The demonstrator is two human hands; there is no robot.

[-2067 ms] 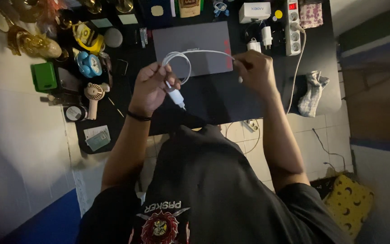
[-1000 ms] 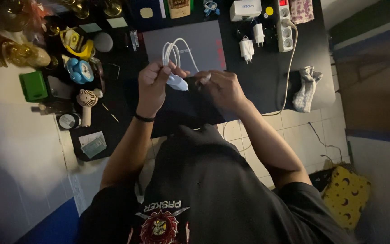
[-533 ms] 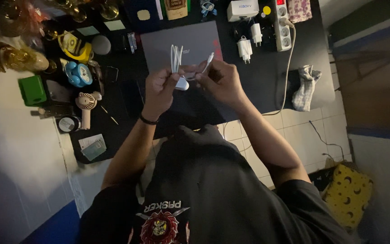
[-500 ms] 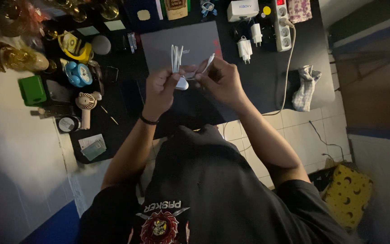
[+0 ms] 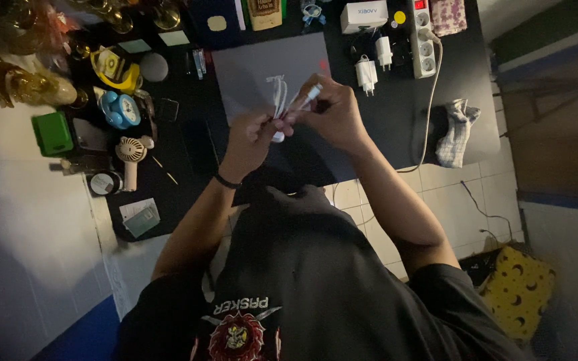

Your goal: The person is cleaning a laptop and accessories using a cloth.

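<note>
Cable (image 5: 279,100), white and folded into a narrow bundle of loops, stands up between both hands above a grey laptop (image 5: 262,67). Left hand (image 5: 252,137) is closed around the foot of the bundle, thumb and fingers pinching it, with a small white plug (image 5: 277,137) showing just under the thumb. Right hand (image 5: 336,117) touches the left one from the right; its fingertips pinch the cable's free end, whose white connector (image 5: 311,93) sticks out up and left of the knuckles. A dark band (image 5: 226,181) circles the left wrist.

Beyond the hands the closed laptop lies on a black surface (image 5: 389,120). Up and right of the right hand sit two white chargers (image 5: 367,70), a white box (image 5: 364,16) and a white power strip (image 5: 423,37) whose cord runs down past the surface's edge. Farther right of that hand a crumpled cloth (image 5: 455,130) lies near the corner. Left of the left hand are a blue alarm clock (image 5: 119,109), a small beige fan (image 5: 130,152), a yellow object (image 5: 112,67) and a green box (image 5: 52,132); a card (image 5: 142,214) lies lower left, near the forearm. Tiled floor (image 5: 456,207) shows below the right arm, with a yellow patterned cushion (image 5: 518,293) well off to the lower right.
</note>
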